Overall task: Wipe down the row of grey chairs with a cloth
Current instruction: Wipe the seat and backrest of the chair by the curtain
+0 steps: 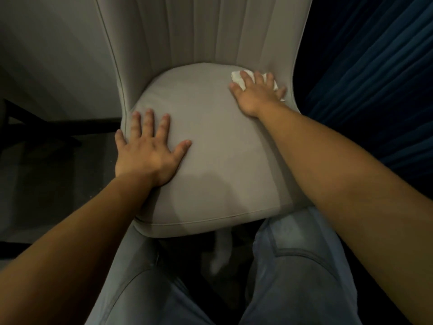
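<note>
At the bottom of the view, the person's legs (pixel 293 277) in blue trousers stand against the front edge of the grey chair (pixel 210 160). On the seat cushion, near its left rim, the left hand (pixel 147 148) lies flat with fingers spread and straight, gripping nothing; it appears to brace the chair. Farther back, at the right rear corner of the seat where it meets the ribbed backrest (pixel 199 31), the right hand (pixel 256 92) presses the white cloth (pixel 239 78) down onto the cushion with extended fingers, the cloth showing past the fingertips. A dark blue curtain (pixel 375 66) hangs to the right; the area to the left is dim, and what stands there cannot be identified with certainty.

The step in hand is wiping the seat surface. The next move probably calls for drawing the cloth across the cushion toward the left rim, keeping even downward pressure, then treating the backrest. No other chair of the row is visible.
</note>
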### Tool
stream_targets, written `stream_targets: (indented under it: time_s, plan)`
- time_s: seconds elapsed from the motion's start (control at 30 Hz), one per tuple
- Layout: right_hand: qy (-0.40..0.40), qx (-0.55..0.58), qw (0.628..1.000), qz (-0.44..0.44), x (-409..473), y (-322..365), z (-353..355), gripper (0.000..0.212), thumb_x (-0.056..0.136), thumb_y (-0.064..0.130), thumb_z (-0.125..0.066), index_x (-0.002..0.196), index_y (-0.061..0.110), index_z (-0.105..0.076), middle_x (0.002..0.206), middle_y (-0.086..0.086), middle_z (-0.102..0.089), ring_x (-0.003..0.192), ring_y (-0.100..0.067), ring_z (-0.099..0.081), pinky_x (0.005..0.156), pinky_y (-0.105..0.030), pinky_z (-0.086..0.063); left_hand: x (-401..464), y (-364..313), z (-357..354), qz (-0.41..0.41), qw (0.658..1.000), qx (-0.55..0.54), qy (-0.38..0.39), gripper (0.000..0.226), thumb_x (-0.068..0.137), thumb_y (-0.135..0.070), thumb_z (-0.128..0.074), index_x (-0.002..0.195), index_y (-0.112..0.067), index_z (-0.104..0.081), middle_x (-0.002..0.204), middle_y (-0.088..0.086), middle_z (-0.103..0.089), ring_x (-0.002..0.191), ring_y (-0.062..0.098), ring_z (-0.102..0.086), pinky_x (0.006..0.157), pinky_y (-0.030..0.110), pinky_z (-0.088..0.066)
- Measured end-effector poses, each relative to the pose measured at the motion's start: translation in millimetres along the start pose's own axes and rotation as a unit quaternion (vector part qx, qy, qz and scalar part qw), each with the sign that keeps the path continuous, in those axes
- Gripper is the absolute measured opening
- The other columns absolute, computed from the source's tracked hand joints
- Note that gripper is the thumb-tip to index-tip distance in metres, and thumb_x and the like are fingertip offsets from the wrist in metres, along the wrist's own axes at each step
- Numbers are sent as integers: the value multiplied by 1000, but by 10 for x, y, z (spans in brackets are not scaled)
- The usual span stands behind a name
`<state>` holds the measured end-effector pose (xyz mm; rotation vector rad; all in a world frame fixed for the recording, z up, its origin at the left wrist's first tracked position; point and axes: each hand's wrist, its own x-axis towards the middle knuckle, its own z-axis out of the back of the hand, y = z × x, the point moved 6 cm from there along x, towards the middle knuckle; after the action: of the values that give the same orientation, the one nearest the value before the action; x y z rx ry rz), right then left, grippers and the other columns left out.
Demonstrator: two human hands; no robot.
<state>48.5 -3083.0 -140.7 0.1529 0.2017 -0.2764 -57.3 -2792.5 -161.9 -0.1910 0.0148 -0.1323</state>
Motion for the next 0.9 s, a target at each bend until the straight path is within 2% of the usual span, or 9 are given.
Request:
stream_targets:
  time_s: [0.23, 0.33, 0.4, 0.5, 0.57, 0.67, 0.73, 0.8, 0.9]
  plan:
    - [-19, 8, 999, 45, -424, -154, -72, 73, 90, 76, -9, 156, 43, -13, 166, 6, -9, 153, -24, 0, 119, -56, -1, -37, -6, 68, 14, 1000, -18, -16, 86, 82, -87, -7, 154, -40, -3, 164, 3, 11, 148, 22, 15, 117, 55, -2]
    - [-34, 0, 998, 59, -893, -265, -162, 71, 92, 75, -11, 156, 42, -13, 166, 7, -9, 153, -23, 1, 119, -53, -2, -102, 81, 183, 101, 989, -49, -98, 85, 86, -79, -21, 154, -33, 2, 160, 12, 24, 146, 30, 21, 114, 55, 1]
    - [-30, -6, 997, 72, -1208, -284, -210, 71, 93, 74, -11, 156, 42, -11, 167, 6, -6, 153, -23, 3, 119, -52, -1, -126, 224, 181, 201, 972, -87, -81, 91, 84, -77, -26, 156, -28, 2, 159, 16, 22, 146, 32, 20, 113, 59, 0]
    - [3, -3, 995, 99, -1607, -204, -291, 70, 93, 74, -10, 156, 44, -8, 167, 7, -2, 152, -21, 8, 119, -52, 2, -75, 428, 67, 281, 945, -161, 39, 94, 83, -80, -26, 156, -28, 2, 161, 22, -2, 147, 39, -7, 114, 58, -14]
    - [15, -9, 992, 126, -1860, -48, -355, 69, 93, 73, -12, 156, 45, -8, 167, 7, -1, 152, -22, 9, 119, -52, 2, -53, 506, 38, 249, 945, -196, 76, 91, 85, -78, -26, 156, -29, 1, 154, 24, -29, 136, 44, -34, 109, 52, -28]
    - [-12, -44, 980, 194, -2239, 333, -451, 70, 93, 72, -14, 156, 42, -12, 167, 3, -5, 153, -26, 7, 119, -56, -3, -132, 624, 66, 193, 960, -187, 74, 88, 86, -79, -27, 156, -28, -6, 145, 22, -45, 126, 43, -47, 101, 47, -36]
    - [-18, -46, 970, 237, -2388, 602, -515, 70, 93, 72, -13, 156, 41, -14, 167, 1, -7, 152, -28, 5, 118, -58, -4, -189, 738, 64, 198, 956, -201, 85, 87, 87, -79, -29, 150, -21, -30, 141, 19, -50, 123, 40, -50, 97, 43, -38]
    - [-13, -37, 962, 270, -2425, 843, -569, 71, 91, 72, -12, 155, 41, -14, 167, 1, -6, 152, -28, 6, 117, -60, -2, -270, 835, 33, 221, 933, -264, 110, 83, 88, -78, -31, 131, -12, -58, 131, 19, -59, 113, 36, -57, 93, 36, -41]
    - [-8, -19, 956, 294, -2326, 1141, -619, 68, 92, 72, -15, 154, 43, -12, 167, 1, -3, 152, -29, 9, 117, -62, 1, -471, 898, 52, 217, 927, -289, 97, 76, 88, -80, -25, 107, -21, -69, 112, 11, -67, 92, 25, -59, 82, 36, -45]
